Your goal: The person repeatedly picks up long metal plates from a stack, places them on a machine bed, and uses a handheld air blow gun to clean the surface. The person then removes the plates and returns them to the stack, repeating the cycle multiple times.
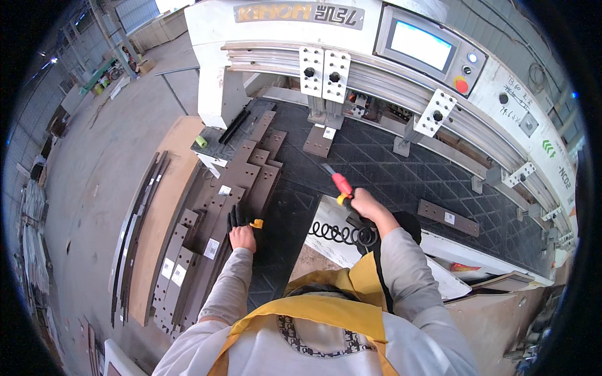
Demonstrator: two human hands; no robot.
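My right hand (367, 205) grips an air blow gun (342, 183) with a red and yellow body, its pale tip pointing away over the dark machine table (370, 169). A black coiled hose (335, 233) hangs close below that hand. My left hand (240, 230), its fingers covered in black, is stretched out flat over the stacked brown drilled panels (235, 178); whether it presses on them I cannot tell. A small yellow piece (256, 223) shows beside its thumb side. White labels lie on several panels.
One brown panel (318, 141) lies under the machine's clamp block (325, 75), another labelled panel (448, 217) to the right. A control screen (420, 41) with a red-and-yellow button (461, 84) is at the back. Dark strips (139, 232) rest on a tan board (179, 163) at left.
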